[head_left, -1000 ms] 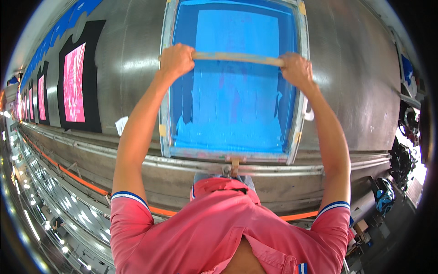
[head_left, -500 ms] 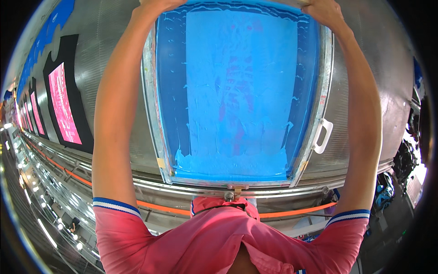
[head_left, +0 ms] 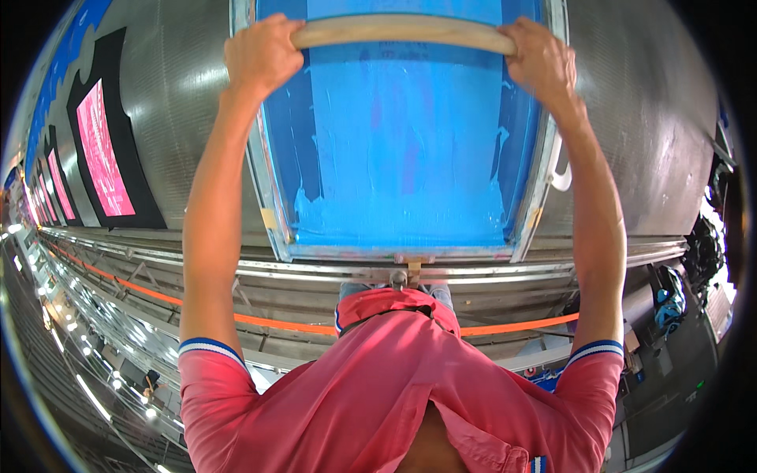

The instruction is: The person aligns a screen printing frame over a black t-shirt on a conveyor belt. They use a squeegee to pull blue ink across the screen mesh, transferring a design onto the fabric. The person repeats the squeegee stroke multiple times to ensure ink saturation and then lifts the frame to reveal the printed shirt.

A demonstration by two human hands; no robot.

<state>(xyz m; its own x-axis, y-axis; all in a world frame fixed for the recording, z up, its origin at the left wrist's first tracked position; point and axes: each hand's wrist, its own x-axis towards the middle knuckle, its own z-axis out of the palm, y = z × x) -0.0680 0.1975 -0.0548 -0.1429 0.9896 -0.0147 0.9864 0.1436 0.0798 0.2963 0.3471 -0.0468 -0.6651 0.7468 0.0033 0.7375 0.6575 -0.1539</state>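
A long wooden-handled squeegee spans the width of a silkscreen frame, with both my hands wrapped round its ends. My left hand is closed on the left end, and my right hand on the right end. Under it lies the screen mesh, covered in wet bright blue ink, with faint pinkish shapes showing through. Ink ridges line its left and right margins and the near edge. The blade below the wood is hidden from me. A white handle sticks out from the frame's right side.
Along the metal printing table to the left lie several black garment pieces with pink printed panels. A metal rail and an orange strip run along the near side. Black bags are heaped at the far right.
Both hands have drawn the squeegee toward me over the mesh, bringing its whole wooden bar into view. My elbows have come inward, and the screen sits higher in the picture.
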